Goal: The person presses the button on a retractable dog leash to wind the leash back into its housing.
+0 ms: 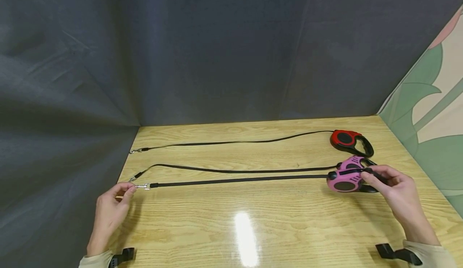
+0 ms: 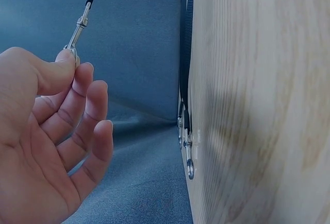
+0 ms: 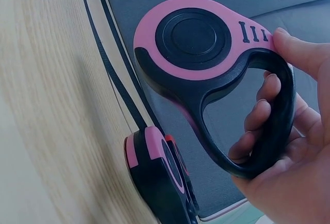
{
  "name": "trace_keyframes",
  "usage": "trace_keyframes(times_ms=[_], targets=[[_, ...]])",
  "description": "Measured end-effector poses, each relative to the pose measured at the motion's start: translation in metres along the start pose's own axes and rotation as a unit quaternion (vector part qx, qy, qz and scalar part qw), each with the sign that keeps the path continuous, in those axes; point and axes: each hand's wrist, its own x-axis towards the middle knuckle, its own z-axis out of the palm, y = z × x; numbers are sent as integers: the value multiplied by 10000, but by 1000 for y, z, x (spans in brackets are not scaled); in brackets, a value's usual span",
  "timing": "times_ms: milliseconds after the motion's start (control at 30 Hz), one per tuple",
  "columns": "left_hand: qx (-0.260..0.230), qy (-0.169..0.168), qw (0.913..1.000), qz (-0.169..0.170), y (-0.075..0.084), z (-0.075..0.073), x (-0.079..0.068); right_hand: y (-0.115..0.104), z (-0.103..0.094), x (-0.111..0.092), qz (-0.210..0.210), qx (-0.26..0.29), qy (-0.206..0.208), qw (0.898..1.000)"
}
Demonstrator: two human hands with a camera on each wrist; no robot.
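Head, left hand: at lower left, the left hand (image 1: 112, 209) pinches the metal clip (image 1: 143, 186) between thumb and fingertips.
Head, right hand: at right, the right hand (image 1: 399, 191) grips the first pink leash (image 1: 341, 186).
Head, line: the black strap (image 1: 238, 180) runs nearly straight across mid-frame; a gentle, even pull from both ends probably serves best, since slack would let it sag.
Head, other leashes: the second pink leash (image 1: 351, 161) and the red leash (image 1: 343, 138) lie drawn out on the table (image 1: 181, 232), at right.
Left wrist, pinch: the metal clip hangs at upper left, apart from the table; the other fingers are loosely bent, so a firm thumb should guard against slipping.
Right wrist, grip: at right, fingers curl through the handle (image 3: 281, 116), thumb beside the bone-shaped marks (image 3: 254, 32); a steady wrist should help prevent twisting.
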Motion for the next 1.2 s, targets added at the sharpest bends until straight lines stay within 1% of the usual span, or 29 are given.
trace_keyframes(times_ms=[300,700,1033,1200], targets=[[-38,-86,10000,-17,2,0,1,0,2,1,-57,-126,45,9999],[-21,-181,9998,-24,3,2,1,0,3,1,-114,-143,39,9998],[-30,-187,9998,-37,4,2,0,2,3,-1,15,-235,22,9997],[-41,-203,9998,-64,4,2,0,4,4,-1,-14,-274,83,9996]])
